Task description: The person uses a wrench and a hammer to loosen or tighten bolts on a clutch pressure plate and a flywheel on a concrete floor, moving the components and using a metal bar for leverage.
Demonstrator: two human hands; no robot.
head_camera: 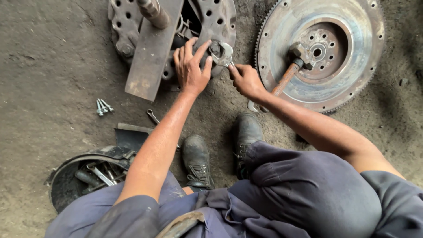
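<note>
on the dirt floor (pixel 53 57) the left hand (pixel 190 66) lies spread, grasping nothing, on the perforated clutch cover (pixel 220 17) while the right hand (pixel 246 80) grips a wrench (pixel 223 53) seated on its bolt (pixel 215 47), apparently mid-turn, so the next pull calls for steady bracing

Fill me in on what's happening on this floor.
A person crouches on a dirt floor over a perforated round metal plate. The left hand rests on the plate beside a bolt, and the right hand holds a wrench fitted on that bolt. A hammer lies on a toothed flywheel to the right. Loose bolts lie to the left.
</note>
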